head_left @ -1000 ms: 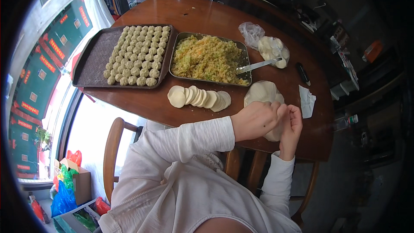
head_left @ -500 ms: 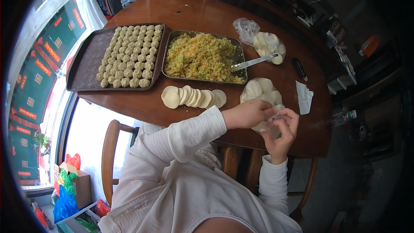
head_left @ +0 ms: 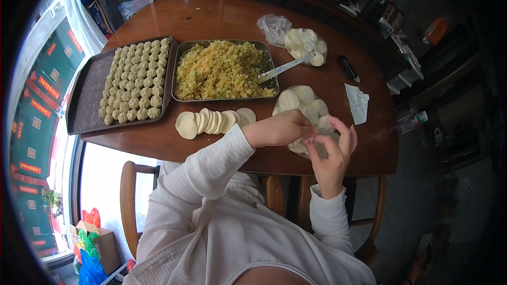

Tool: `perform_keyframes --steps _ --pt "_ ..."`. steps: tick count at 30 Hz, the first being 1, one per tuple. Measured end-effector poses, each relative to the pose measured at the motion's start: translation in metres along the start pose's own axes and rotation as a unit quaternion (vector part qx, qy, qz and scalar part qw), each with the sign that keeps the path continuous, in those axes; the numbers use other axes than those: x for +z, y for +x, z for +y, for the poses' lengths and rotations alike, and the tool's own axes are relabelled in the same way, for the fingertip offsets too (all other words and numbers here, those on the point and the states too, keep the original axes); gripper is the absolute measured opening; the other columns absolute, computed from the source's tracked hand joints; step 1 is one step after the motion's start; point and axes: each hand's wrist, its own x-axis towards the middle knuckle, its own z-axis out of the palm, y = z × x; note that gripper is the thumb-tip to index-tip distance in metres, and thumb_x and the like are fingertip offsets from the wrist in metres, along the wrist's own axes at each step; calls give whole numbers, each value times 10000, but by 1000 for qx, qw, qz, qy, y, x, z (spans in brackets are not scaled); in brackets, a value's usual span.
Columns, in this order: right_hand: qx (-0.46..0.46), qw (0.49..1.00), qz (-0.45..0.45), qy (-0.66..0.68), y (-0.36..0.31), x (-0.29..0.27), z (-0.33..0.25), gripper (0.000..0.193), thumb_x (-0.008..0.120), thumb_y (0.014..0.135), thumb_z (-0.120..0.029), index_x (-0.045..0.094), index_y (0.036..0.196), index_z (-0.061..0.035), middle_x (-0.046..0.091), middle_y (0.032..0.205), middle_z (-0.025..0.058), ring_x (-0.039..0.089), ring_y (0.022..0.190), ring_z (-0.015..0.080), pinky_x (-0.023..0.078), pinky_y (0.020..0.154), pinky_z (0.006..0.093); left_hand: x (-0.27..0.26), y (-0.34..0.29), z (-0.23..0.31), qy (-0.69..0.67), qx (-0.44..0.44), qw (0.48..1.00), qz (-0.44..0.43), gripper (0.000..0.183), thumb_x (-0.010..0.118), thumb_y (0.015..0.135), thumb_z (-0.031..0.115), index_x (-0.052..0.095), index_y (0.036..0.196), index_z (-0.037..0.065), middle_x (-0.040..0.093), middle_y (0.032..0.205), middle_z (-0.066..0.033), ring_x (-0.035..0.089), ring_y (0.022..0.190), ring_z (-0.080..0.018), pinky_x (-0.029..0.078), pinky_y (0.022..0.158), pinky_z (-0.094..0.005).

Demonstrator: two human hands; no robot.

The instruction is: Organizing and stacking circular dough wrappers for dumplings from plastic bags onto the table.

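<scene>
A clear plastic bag of round white dough wrappers [head_left: 300, 98] lies near the table's front edge, right of centre. My left hand [head_left: 282, 128] reaches across to it, its fingers pinched on the thin plastic. My right hand [head_left: 334, 158] meets it there, thumb and forefinger drawn together at the same plastic, the other fingers curved and raised. The fingertips partly cover the bag's near side. To the left, a row of overlapping dough wrappers [head_left: 211, 121] rests on the table. Behind it stands a metal tray [head_left: 224, 100] heaped with yellow-green chopped filling [head_left: 219, 71].
A dark baking tray [head_left: 91, 97] at left carries rows of pleated dumplings [head_left: 138, 76]. A metal spatula [head_left: 285, 68] leans over the filling tray's right rim. Behind are a second bag of wrappers [head_left: 306, 42] and a crumpled bag [head_left: 273, 27]. Farther right lie a black object [head_left: 348, 67] and white paper [head_left: 357, 103].
The view has shifted, so the table and its things appear farther left. Both hands stay together at the bag; my right fingers have moved slightly against the plastic.
</scene>
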Motion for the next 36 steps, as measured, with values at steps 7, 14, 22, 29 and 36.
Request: perform_keyframes --steps 7,14,22,29,36 --pt "18 997 -7 77 -4 -10 1 190 879 784 -145 707 859 -121 623 1423 77 574 1334 295 263 1231 612 -18 -2 4 12 5 999 -46 258 735 1014 258 800 1072 15 698 1124 -109 668 1029 -189 514 911 -337" --pt "-27 1000 3 8 4 -6 0 162 848 766 -116 713 855 -117 629 1407 104 580 1320 306 261 1228 626 -6 10 -4 -47 7 999 -27 253 725 1021 238 797 1099 8 696 1156 -101 648 1092 -174 501 941 -309" --pt "47 983 -28 174 -4 -15 12 76 725 758 -46 661 791 -70 628 1344 143 578 1279 349 301 1223 580 -27 -1 -1 56 102 993 6 151 837 863 104 834 995 30 740 889 -51 687 836 -179 541 776 -324" --pt "70 976 -52 201 -32 -12 32 77 716 741 -28 644 768 -40 611 1372 178 510 1351 402 341 1189 539 -18 20 -19 320 208 856 349 92 805 822 49 799 903 6 661 909 -139 688 833 -344 577 765 -419" --pt "28 959 -105 263 -28 -26 56 84 719 773 -62 646 774 -21 570 1524 203 446 1441 437 328 1204 537 -17 24 -28 357 238 802 415 91 790 855 67 780 934 23 636 986 -120 683 900 -313 580 772 -430"
